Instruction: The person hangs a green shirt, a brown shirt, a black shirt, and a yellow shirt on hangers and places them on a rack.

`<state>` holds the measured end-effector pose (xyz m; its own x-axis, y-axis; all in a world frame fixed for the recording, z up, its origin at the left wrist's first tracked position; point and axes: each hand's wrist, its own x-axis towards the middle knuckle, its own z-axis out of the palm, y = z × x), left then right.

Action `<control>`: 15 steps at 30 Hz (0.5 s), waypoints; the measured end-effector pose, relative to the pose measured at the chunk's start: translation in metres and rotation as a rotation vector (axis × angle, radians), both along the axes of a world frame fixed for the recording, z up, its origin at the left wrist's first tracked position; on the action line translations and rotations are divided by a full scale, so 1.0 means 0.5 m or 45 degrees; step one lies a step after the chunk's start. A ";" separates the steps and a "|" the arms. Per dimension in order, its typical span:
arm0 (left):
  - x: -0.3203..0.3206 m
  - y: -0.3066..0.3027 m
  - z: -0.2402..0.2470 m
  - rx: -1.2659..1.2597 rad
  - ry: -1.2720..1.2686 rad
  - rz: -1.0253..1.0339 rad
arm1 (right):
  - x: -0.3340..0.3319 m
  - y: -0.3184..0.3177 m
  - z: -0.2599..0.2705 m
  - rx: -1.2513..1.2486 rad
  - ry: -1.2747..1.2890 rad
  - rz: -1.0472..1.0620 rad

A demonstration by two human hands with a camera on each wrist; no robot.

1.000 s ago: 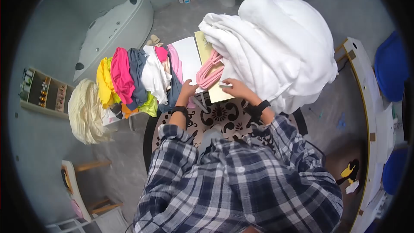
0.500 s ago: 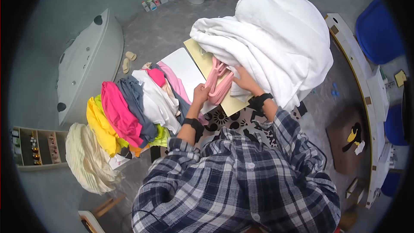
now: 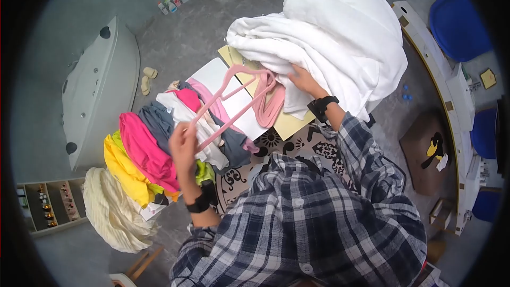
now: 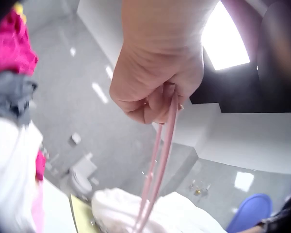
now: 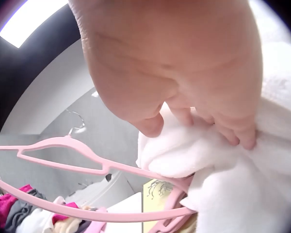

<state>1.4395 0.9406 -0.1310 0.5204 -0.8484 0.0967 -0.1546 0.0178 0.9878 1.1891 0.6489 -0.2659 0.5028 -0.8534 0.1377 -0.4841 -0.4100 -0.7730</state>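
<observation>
While the left hand [image 3: 184,144] grips a pink clothes hanger [image 5: 131,215], the right hand [image 3: 307,82] touches white blanket [image 3: 345,37]. Other hangers [image 3: 272,109] lie between.

On the right, a bulky white blanket [image 3: 345,37] is blocking passage — heaped clothes [image 3: 150,149] are crowding the left. Between them a bare strip of counter [image 3: 210,70] is showing, but a pink hanger [image 3: 228,123] is slanting across above it. The near side, over the patterned rug [image 3: 271,138], is lying open.
</observation>
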 end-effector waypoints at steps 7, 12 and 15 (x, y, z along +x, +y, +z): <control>0.059 0.019 0.148 -0.241 -0.233 -0.193 | -0.094 0.118 0.146 -0.099 -0.265 0.308; -0.040 -0.147 0.077 -0.149 -0.048 -0.537 | -0.256 0.231 0.243 0.620 -0.494 0.421; -0.029 -0.106 0.056 -0.041 -0.012 -0.502 | -0.199 0.222 0.269 0.634 -0.541 0.449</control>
